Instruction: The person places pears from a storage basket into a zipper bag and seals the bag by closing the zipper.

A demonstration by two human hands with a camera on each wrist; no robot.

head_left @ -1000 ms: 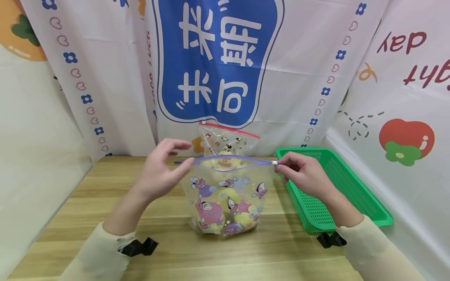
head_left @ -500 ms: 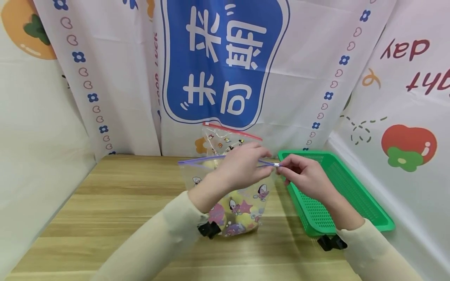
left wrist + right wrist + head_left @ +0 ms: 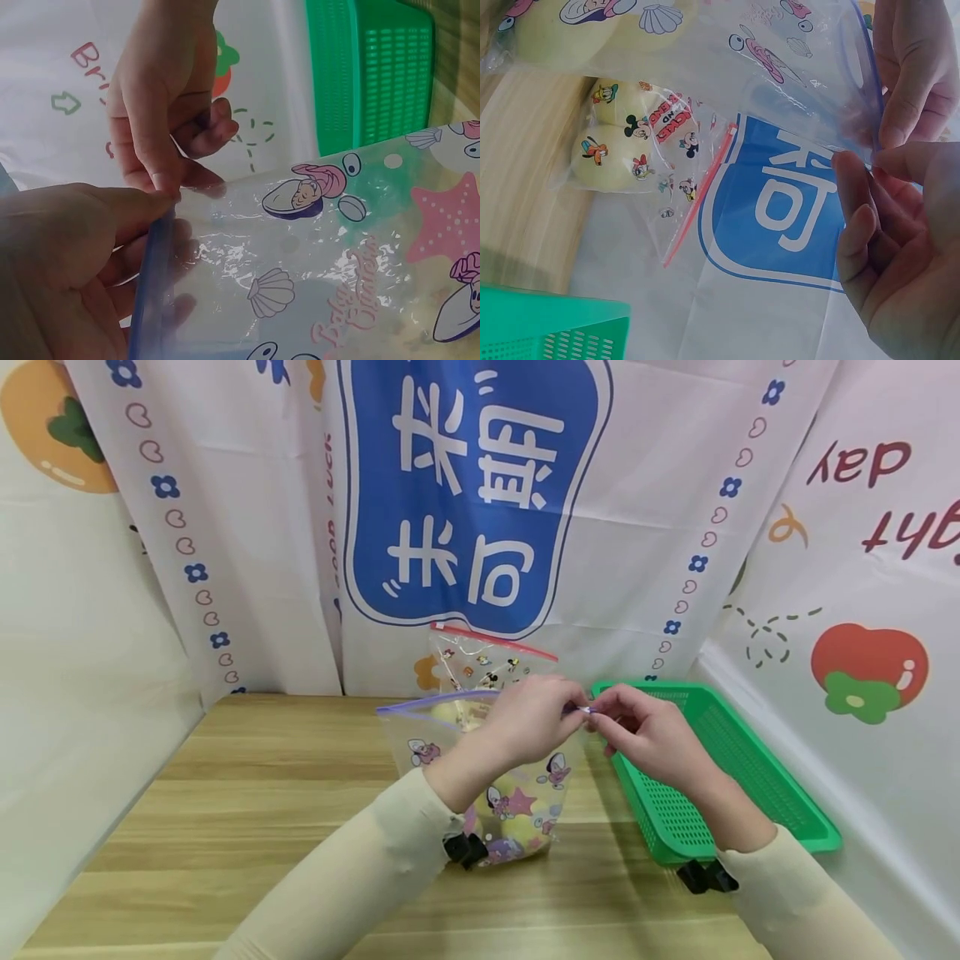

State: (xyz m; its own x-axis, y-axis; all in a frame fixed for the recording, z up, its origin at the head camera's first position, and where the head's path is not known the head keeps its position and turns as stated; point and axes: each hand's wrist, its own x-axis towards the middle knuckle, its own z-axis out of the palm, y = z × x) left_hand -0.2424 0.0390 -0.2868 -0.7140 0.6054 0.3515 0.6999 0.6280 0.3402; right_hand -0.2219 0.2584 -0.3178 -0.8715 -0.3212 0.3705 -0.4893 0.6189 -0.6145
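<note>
A clear zip bag (image 3: 525, 793) printed with shells and stars stands upright on the table, pale yellow round things inside it. Its purple zip edge (image 3: 420, 702) gapes toward the left. At the right end of that edge, my left hand (image 3: 532, 718) pinches the zip by the white slider (image 3: 587, 710). My right hand (image 3: 660, 735) pinches the bag's corner just beside it, the fingertips of both hands nearly meeting. In the left wrist view, the left thumb lies along the purple strip (image 3: 154, 277). The slider itself is mostly hidden by fingers.
Behind stands a second zip bag (image 3: 622, 142) with a red zip edge and cartoon prints, holding pale round things. A green plastic basket (image 3: 757, 760) sits at the right of the wooden table (image 3: 225, 793). Printed cloth (image 3: 637, 485) hangs around the back and sides.
My left hand has crossed from the bag's left end to its right end and now pinches the zip there. The right hand keeps its hold on the corner.
</note>
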